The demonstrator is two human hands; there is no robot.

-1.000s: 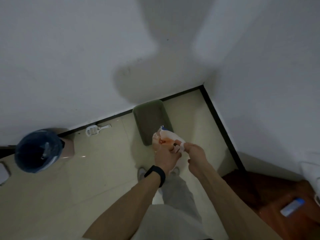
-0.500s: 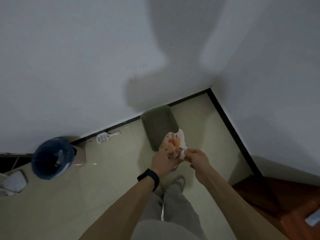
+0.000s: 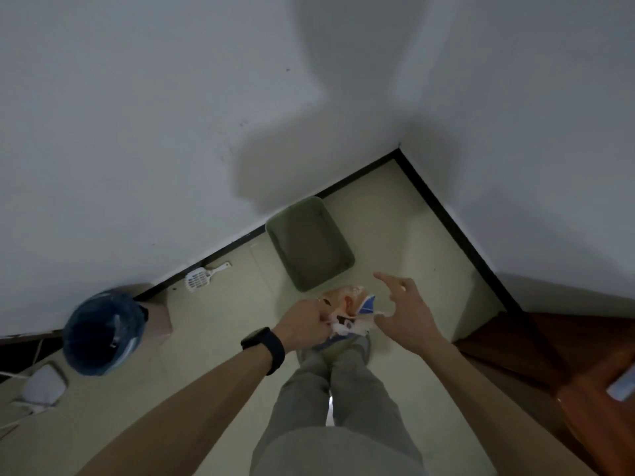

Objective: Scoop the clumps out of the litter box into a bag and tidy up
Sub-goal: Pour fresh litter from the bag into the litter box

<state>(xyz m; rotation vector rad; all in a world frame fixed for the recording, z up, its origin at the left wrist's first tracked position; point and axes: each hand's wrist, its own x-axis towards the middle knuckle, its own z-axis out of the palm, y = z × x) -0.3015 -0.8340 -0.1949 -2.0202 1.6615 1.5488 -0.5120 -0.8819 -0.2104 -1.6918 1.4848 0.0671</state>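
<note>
Standing, looking down into a room corner, dim light. Left hand [image 3: 304,324], dark watch [image 3: 264,349] on the wrist, is curled tight around a crumpled plastic bag [image 3: 343,304], white and orange with a blue patch, held above the person's shoes. Right hand [image 3: 407,314] is just beside the bag on its right, fingers spread and mostly straight, index finger pointing away; cannot tell whether the thumb touches the bag's loose edge. Green litter box [image 3: 328,279] sits on the pale tile floor [image 3: 223,321] just beyond the bag, one short end against the black skirting, grey litter inside; clumps too dim to make out. White slotted scoop [image 3: 202,277] lies flat on the floor by the skirting, left of the box and apart from it. Further left, a beige waste bin [image 3: 156,319] with a blue liner stands against the wall. A small white device [image 3: 43,386] with a cable lies on the floor at the left edge. Reddish wooden furniture [image 3: 584,389] fills the lower right
</note>
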